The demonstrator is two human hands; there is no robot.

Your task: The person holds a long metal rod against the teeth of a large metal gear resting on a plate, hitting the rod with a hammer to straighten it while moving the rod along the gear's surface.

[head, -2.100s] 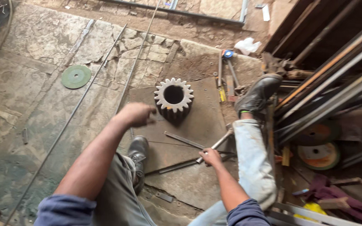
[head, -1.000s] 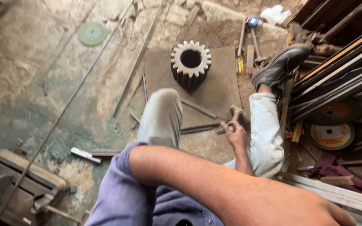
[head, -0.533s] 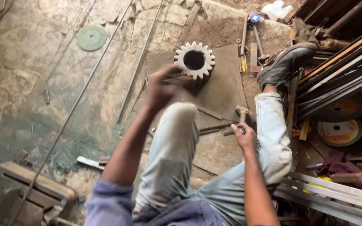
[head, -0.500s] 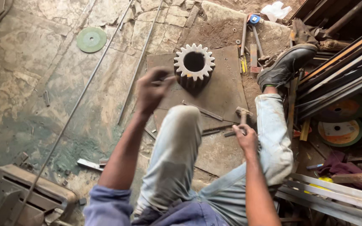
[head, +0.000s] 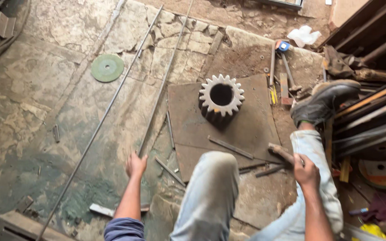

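While left hand [head: 136, 165] rests open-fingered on stone floor [head: 45, 102] at end of long thin steel rod [head: 164, 78], right hand [head: 306, 170] clenched on wooden-handled hammer [head: 280, 153]. Large grey toothed steel gear [head: 221, 96] upright on rusty steel plate [head: 251, 129], between legs. Judged step: picking up rod; needs fingers closing round it.

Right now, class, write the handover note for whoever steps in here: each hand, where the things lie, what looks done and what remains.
Left hand: down at the near end of a long thin metal rod lying on the stone floor; grip unclear.
Right hand: closed on a short rusty tool handle.
Large toothed gear stands on end on the rusty steel plate, untouched. Flat bar lies on the plate near the knee.
Done: gear set on plate. Left: any work on it; no hand is at the gear yet.
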